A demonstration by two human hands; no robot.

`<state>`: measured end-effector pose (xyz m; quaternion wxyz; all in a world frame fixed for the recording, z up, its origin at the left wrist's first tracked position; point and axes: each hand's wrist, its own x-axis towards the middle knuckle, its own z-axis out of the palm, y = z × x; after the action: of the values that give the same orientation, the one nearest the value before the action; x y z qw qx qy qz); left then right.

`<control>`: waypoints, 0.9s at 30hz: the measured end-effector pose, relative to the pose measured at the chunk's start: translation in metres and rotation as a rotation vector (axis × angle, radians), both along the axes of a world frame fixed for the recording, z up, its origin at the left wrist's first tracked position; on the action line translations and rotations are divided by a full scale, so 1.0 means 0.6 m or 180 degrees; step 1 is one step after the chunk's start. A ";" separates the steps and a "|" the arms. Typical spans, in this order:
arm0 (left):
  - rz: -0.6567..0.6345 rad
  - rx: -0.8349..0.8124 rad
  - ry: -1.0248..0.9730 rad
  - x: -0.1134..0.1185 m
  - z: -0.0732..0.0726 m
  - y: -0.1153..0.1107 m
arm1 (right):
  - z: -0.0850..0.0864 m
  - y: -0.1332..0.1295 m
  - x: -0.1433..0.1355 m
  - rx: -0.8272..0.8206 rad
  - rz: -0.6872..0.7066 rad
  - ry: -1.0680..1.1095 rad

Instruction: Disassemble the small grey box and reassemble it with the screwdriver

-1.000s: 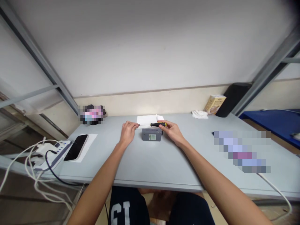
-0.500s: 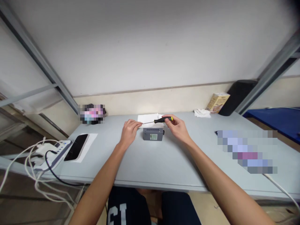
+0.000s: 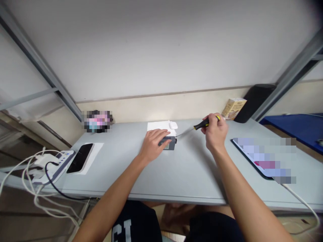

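Observation:
A small grey box (image 3: 171, 145) with a vented top, a pale label and a dark stub on its right end stands on the desk. My left hand (image 3: 153, 144) grips it from the left, fingers over the top and thumb across the front. To the right, above the desk, my right hand (image 3: 216, 131) is closed around the black and yellow handle of a screwdriver (image 3: 201, 124). Its thin shaft slants down and left, with the tip close to the box's right end. Whether the tip touches the box, I cannot tell.
White paper (image 3: 157, 125) and a white earbud case (image 3: 173, 125) lie behind the box. A phone (image 3: 80, 158) and a power strip (image 3: 55, 168) with cables are at the left. A tablet (image 3: 254, 158) lies right; a carton (image 3: 233, 108) and dark cylinder (image 3: 251, 102) stand behind.
My left hand has let go of the screwdriver's shaft and moved right onto the box. My right hand has carried the screwdriver right and turned its tip down toward the box.

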<state>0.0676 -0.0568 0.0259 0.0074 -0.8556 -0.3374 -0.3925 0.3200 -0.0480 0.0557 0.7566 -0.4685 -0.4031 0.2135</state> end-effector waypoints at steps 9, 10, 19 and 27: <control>-0.0173 -0.0073 0.0088 0.016 -0.022 0.008 | -0.004 -0.005 -0.003 -0.0104 -0.0057 -0.0275; -0.0178 -0.0072 0.0068 0.016 -0.022 0.009 | -0.004 -0.005 -0.003 -0.0103 -0.0047 -0.0295; -0.0226 0.0050 0.0083 0.016 -0.019 0.008 | -0.008 -0.007 -0.004 -0.0041 0.0031 -0.0526; -0.0276 -0.0093 0.0055 0.016 -0.022 0.008 | 0.013 -0.030 -0.013 0.0142 0.0109 -0.1216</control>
<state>0.0770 -0.0517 0.0128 -0.0191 -0.8728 -0.3056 -0.3802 0.3120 -0.0663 0.0633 0.6728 -0.4766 -0.5520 0.1245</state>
